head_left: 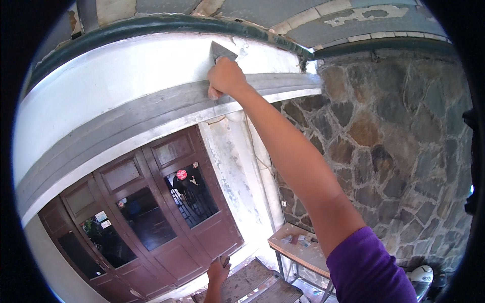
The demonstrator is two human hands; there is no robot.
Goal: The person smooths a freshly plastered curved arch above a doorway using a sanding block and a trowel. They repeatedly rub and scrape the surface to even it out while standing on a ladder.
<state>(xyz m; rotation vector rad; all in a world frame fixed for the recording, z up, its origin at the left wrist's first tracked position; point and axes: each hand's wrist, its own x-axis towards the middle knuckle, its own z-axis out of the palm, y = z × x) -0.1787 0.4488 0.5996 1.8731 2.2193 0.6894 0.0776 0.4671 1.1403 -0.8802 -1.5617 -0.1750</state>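
Note:
High on the white wall band [141,63], my right hand [226,77] is closed around a scraper. The grey blade of the scraper [223,51] lies against the white surface, close below the dark green pipe; its handle is hidden in my fist. Low in the picture, my left hand [217,271] is closed with a small dark thing [224,260] at its fingers, too small to name. That hand is in front of the brown doors' lower edge, beside a worn wooden plank.
A dark green pipe [166,24] runs above the band, and a grey ledge [126,108] below. Brown panelled doors [189,247] stand beneath. Worn planks [242,283] and a debris-strewn table [278,237] are below me. A stone wall [384,151] rises at right.

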